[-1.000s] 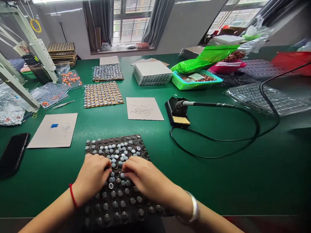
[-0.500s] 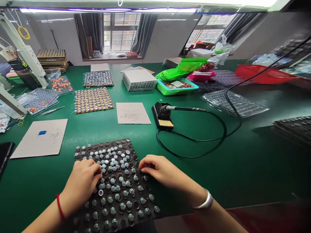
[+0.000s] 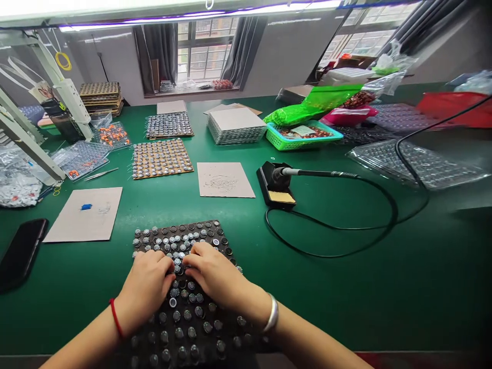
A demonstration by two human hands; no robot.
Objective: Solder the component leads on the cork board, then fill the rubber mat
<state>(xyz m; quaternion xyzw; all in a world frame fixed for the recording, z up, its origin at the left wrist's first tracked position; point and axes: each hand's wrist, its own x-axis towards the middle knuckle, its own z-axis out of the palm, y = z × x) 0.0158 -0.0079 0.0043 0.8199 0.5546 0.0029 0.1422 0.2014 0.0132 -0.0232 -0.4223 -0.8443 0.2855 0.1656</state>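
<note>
A dark board (image 3: pixel 226 328) with rows of small round metal parts lies in front of me on the green table. Many parts sit in its holes, and loose ones cluster in the upper middle. My left hand (image 3: pixel 150 279) rests over the board's left side, its fingers closed at the cluster; what they hold, if anything, is too small to tell. Close beside it, my right hand (image 3: pixel 213 271) reaches over the middle of the board with thumb and fingers bent round the same cluster. Its fingertips are partly hidden among the parts.
A soldering iron in its stand (image 3: pixel 275 184) is beyond the board, its black cable looping right. Cardboard sheets (image 3: pixel 226 179) and filled boards (image 3: pixel 162 158) lie behind. A phone (image 3: pixel 22 251) is at the left, a green basket (image 3: pixel 286 143) farther back.
My right hand has moved left from the board's right edge to the cluster, close to my left hand. The camera view has turned left, so things appear farther right.
</note>
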